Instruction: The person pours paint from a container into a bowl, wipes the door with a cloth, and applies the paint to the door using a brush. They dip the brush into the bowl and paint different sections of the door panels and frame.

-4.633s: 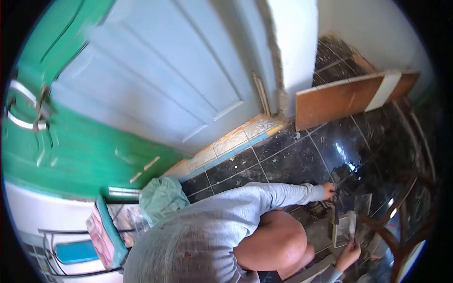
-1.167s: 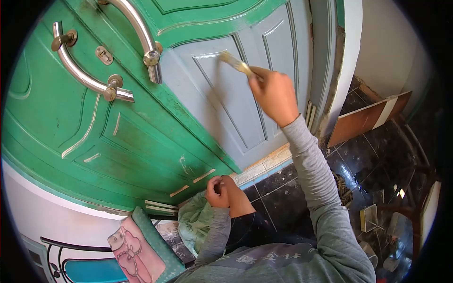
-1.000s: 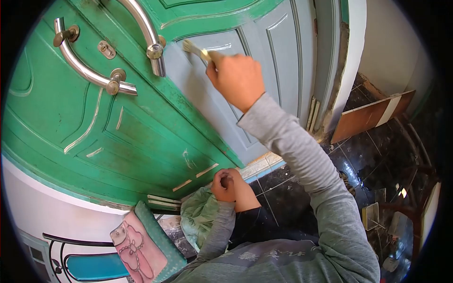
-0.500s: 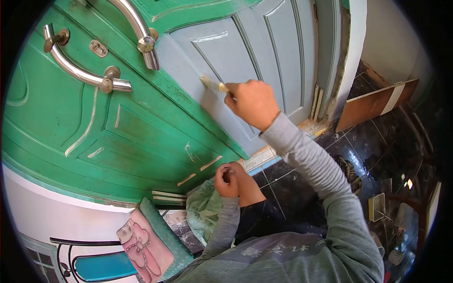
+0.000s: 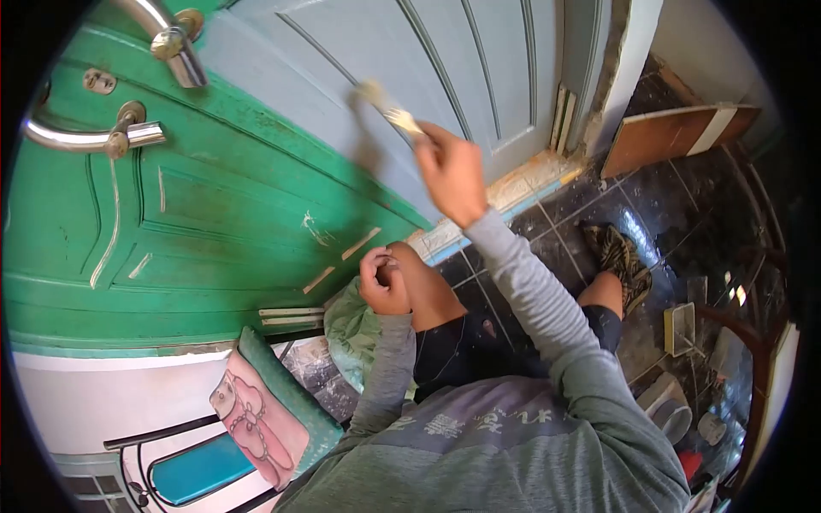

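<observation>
My right hand grips a paintbrush by its handle. The pale bristles point up and left over the grey-painted door panel, and the brush casts a shadow on it. My left hand rests by my bent knee, its fingers curled in with nothing visible in them. Left of the grey panel is the green door leaf, with scuffs and pale scraped patches along its lower part. Curved metal handles stick out from the door.
A brown board leans at the right, above dark floor tiles. A rectangular paint tray and a round container sit at lower right. A pink and green cushion and a blue-seated chair stand at lower left.
The view has shifted, so the door sits higher and further left. My right hand has moved down along the grey panel with the brush. My left hand remains curled by the knee.
</observation>
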Available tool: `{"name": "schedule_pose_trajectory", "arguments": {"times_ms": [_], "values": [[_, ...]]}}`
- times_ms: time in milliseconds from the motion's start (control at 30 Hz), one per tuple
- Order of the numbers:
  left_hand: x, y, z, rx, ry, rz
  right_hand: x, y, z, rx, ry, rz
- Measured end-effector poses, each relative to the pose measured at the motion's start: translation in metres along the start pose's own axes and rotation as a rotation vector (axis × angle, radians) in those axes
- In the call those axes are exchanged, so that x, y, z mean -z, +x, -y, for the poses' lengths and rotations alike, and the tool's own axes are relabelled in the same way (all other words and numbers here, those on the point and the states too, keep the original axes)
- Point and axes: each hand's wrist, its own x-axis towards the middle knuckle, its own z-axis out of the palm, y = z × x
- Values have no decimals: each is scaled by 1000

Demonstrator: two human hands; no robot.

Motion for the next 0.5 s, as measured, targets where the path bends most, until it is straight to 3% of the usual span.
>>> {"name": "schedule_pose_trajectory", "arguments": {"times_ms": [133, 267, 300, 367, 467, 500], "values": [[-4, -2, 1, 26, -47, -12, -41, 3, 28, 112, 86, 72], [3, 0, 11, 20, -45, -20, -77, -58, -124, -11, -109, -6], [6, -3, 11, 24, -27, -23, -66, -68, -130, -72, -104, 11], [10, -2, 12, 20, 2, -9, -54, -78, -136, -198, -94, 21], [14, -6, 11, 37, -21, -11, -44, -48, -47, -68, 20, 83], [14, -7, 7, 51, -21, -8, -53, -41, -49, -53, 33, 68]]}}
